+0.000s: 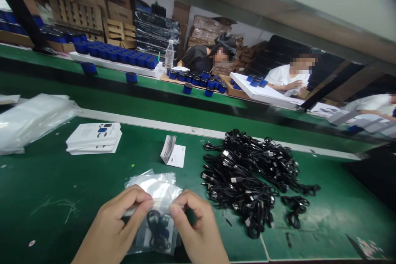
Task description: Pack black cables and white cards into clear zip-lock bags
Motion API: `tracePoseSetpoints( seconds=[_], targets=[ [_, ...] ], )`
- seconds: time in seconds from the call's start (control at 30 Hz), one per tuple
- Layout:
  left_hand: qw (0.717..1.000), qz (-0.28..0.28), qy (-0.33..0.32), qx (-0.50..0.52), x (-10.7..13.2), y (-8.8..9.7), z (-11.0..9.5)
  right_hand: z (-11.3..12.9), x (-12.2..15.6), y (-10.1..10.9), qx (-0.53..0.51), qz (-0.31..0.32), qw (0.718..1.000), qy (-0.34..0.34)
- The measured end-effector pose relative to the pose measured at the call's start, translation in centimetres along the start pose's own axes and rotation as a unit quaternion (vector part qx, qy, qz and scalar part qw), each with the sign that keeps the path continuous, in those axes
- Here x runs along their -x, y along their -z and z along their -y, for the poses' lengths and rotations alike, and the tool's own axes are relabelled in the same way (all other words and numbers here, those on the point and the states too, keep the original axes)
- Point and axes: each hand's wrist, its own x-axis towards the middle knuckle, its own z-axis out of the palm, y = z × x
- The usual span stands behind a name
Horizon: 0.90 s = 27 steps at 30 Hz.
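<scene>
Back wall lined with brown cardboard boxes and wooden pallets (74,12), black plastic-wrapped stacks (156,29) beside them. Below that, a long green bench (130,90) with rows of blue-and-black cylindrical units (113,53) on a white tray, more on a flat brown cardboard tray (173,78), a few loose on the green top. Clear plastic water bottle (169,55) at the end of the white tray. Across the bench, a person in a black T-shirt (198,60) and a person in a white T-shirt (284,76), plus another white sleeve (371,107) at the right edge. Nearest, a green work surface (55,198) carrying, left to right: a loose pile of clear plastic bags (34,121), a stack of white printed booklets (94,138), one white card with a fanned booklet on it (172,151), a large tangled heap of black USB cables (244,181), and a small separate black cable coil (295,210) just beside the heap. At the near edge, left hand (116,222) and right hand (198,225) close together, a clear resealable plastic bag (139,241) between them, well apart from the cable heap. Inside the bag, a coiled black cable (156,231) and something blue, partly hidden. Fingers (140,200) of both hands narrow, pinched on the bag's top edge.
</scene>
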Motion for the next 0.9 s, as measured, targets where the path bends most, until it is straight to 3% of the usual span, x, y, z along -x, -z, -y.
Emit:
tracePoseSetpoints(
  seconds=[0.13, 0.23, 0.33, 0.43, 0.57, 0.73, 0.83, 0.9],
  targets=[
    [0.990, 0.019, 0.079, 0.116, 0.6, -1.3, -1.3, -0.6, 0.2, -1.2, -0.047, -0.053, 0.997, -0.030],
    [0.988, -0.047, 0.081, 0.127, 0.9, -2.7, -1.6, -1.3, 1.0, -2.8, -0.044, -0.075, 0.995, -0.044],
    [0.983, -0.125, 0.053, 0.124, 1.3, -3.8, -1.6, -1.9, 1.8, -4.2, 0.029, -0.066, 0.997, -0.026],
    [0.980, -0.148, 0.040, 0.126, 1.6, -4.1, -1.7, -2.1, 2.2, -4.6, 0.080, -0.072, 0.994, -0.022],
    [0.985, -0.077, 0.057, 0.146, 1.5, -3.3, -1.6, -1.6, 1.6, -3.7, 0.024, -0.109, 0.994, -0.007],
    [0.980, 0.036, 0.055, 0.186, 1.1, -2.2, -1.8, -1.0, 1.0, -3.0, -0.030, -0.087, 0.993, 0.070],
    [0.987, 0.039, 0.039, 0.151, 1.4, -1.2, -1.2, -0.9, 1.4, -3.2, -0.014, -0.079, 0.993, 0.081],
    [0.994, 0.012, 0.027, 0.106, 2.2, -0.1, 0.0, -1.2, 1.9, -3.4, -0.004, -0.040, 0.996, 0.074]
  ],
)
